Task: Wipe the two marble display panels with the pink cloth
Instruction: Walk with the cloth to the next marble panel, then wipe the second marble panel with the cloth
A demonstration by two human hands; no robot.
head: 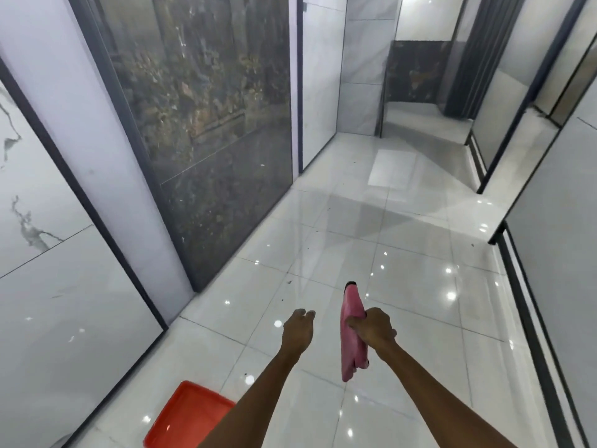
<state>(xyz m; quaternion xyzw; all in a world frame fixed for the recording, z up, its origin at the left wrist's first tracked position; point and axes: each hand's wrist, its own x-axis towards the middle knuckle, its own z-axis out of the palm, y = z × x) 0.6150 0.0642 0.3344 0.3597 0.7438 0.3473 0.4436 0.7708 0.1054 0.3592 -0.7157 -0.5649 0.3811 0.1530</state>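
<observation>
Pink cloth point(352, 331): folded into a long strip, held out in front of the person over the floor, one end pointing forward and the other hanging below the fist; gripped about its middle by the right hand point(374, 328), fingers curled round it; touching no panel. Left hand point(298, 328): just beside the cloth but apart from it, fingers loosely relaxed, holding nothing.

Dark marble panel point(200, 124): upright in a dark frame on the left, brown and gold veining, glossy; well apart from the cloth. White marble panel point(42, 221): nearer on the left, grey veins, also framed; likewise untouched. Which two panels the task means cannot be told for certain; these two are the likeliest, being closest.

Progress, as a judgement: cloth in hand but not on any surface; no wet streak or wiped patch can be made out on either panel, so whether any wiping is done cannot be told; contact with a panel remains to be made.

Red tray point(187, 415): on the floor near the person, lower left. Tiled floor point(403, 253): pale, polished, spotted with light reflections and a few dark specks.
</observation>
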